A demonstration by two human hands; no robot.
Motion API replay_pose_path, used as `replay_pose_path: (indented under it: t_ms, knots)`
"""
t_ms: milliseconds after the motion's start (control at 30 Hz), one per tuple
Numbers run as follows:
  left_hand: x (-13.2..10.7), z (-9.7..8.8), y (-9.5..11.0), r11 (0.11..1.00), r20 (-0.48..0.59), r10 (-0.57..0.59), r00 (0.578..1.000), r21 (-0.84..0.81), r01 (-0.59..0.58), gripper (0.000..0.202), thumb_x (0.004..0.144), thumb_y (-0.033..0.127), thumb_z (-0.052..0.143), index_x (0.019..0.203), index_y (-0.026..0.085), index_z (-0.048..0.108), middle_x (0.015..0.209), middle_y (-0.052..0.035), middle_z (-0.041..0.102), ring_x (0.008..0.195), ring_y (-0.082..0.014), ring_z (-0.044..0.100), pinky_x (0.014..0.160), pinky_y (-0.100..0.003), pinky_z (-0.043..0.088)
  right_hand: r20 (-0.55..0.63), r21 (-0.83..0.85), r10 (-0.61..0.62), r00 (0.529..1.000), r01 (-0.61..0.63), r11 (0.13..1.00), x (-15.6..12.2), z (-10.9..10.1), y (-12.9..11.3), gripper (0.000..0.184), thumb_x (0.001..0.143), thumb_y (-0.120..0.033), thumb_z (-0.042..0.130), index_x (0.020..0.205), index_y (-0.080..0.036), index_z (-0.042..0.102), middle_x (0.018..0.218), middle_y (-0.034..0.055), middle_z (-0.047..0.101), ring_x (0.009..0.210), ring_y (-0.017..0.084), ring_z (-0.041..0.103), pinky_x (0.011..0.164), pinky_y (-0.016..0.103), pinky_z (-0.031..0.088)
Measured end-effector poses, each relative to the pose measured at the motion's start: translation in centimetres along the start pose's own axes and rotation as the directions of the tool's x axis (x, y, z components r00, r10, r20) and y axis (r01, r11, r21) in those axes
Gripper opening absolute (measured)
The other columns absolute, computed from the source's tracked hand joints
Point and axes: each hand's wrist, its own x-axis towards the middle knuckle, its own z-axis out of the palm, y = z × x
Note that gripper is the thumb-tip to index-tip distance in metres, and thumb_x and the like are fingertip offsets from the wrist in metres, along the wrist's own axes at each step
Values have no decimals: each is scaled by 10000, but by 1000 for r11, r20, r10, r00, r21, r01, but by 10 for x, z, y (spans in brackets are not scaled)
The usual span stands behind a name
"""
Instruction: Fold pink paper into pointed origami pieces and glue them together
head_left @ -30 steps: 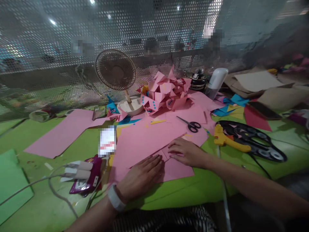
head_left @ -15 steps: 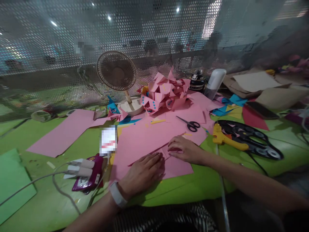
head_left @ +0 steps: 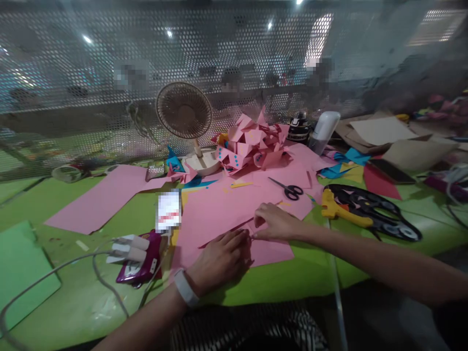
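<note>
A pink paper sheet (head_left: 272,251) lies on the green table (head_left: 292,282) in front of me, on top of larger pink sheets (head_left: 219,207). My left hand (head_left: 223,261), with a white wristband, rests flat on the sheet's left part, fingers stretched out and pressing down. My right hand (head_left: 274,223) is just beyond it, fingertips pinched on a flap of the same sheet. The flap's edge stands raised from the table, running left from my right fingers. The two hands' fingertips nearly touch.
Behind the sheets stand a small desk fan (head_left: 184,111), a pile of folded pink pieces (head_left: 252,141), scissors (head_left: 288,187) and a white bottle (head_left: 323,129). A yellow glue gun (head_left: 343,212) lies right of my hand. Plugs and cables (head_left: 131,248) lie left. A perforated screen (head_left: 109,48) closes the back.
My right hand has gone from pressing flat to pinching the flap, whose edge has risen off the table. My left hand has stayed pressing on the sheet. The view has shifted slightly.
</note>
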Motion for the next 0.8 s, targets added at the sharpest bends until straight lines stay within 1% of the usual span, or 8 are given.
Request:
replay_pose_path:
  t_ms: [133,233,333,467,567,700,767,800]
  knots:
    - [-1,1,0,1000,-9,-21,1000,-6,21,389,916,361,366,1147,107,549,1272,-126,524,1209,-214,447,1019,-363,378,22,-31,20,1000,-19,999,4,1,1,371,657,-533,665,836,-213,611,904,55,556,886,219,515,742,307,383]
    - [-2,2,0,1000,-13,-20,1000,-15,19,403,916,365,364,1169,101,534,1284,-128,514,1226,-210,429,1033,-359,363,46,-56,26,999,-24,998,6,2,3,361,658,-532,662,842,-225,617,915,56,556,903,231,511,734,315,378]
    - [-3,2,-2,1000,8,-4,1000,-13,4,421,921,369,350,1204,100,508,1292,-128,506,1236,-208,417,1043,-361,351,72,-73,30,997,-25,997,9,1,5,360,649,-538,660,840,-235,622,928,57,557,919,247,506,723,327,373]
    - [-8,-3,-5,999,41,46,998,11,-46,381,930,341,351,1185,119,526,1298,-117,502,1257,-206,390,1052,-358,338,96,-62,31,995,-25,998,10,0,6,362,624,-524,679,826,-229,622,938,57,563,931,258,507,720,333,372]
    - [-14,-9,-6,998,75,59,995,24,-61,382,930,361,356,1171,121,530,1306,-119,495,1262,-206,384,1049,-361,340,104,-52,17,994,-11,999,11,0,9,351,615,-502,688,820,-226,620,939,55,565,933,258,507,712,327,376]
    - [-24,-25,-5,998,120,55,991,-8,-54,361,936,340,345,1195,148,506,1298,-106,505,1243,-201,409,1026,-372,361,130,-29,13,991,-9,1000,14,0,13,349,595,-484,698,827,-234,627,943,49,567,926,251,510,703,316,380]
    - [-27,-35,-4,997,127,54,990,-60,-46,338,931,335,355,1174,172,523,1270,-96,530,1206,-205,449,994,-371,387,134,-19,10,991,-7,1000,14,0,14,346,590,-484,698,824,-238,632,936,46,570,918,248,514,702,311,381]
    - [-26,-39,-3,995,126,35,991,-94,-24,326,927,339,357,1147,186,543,1231,-88,560,1159,-204,491,952,-363,418,135,-16,11,991,-9,1000,15,0,14,343,587,-484,700,819,-239,635,933,46,571,914,248,516,700,310,382]
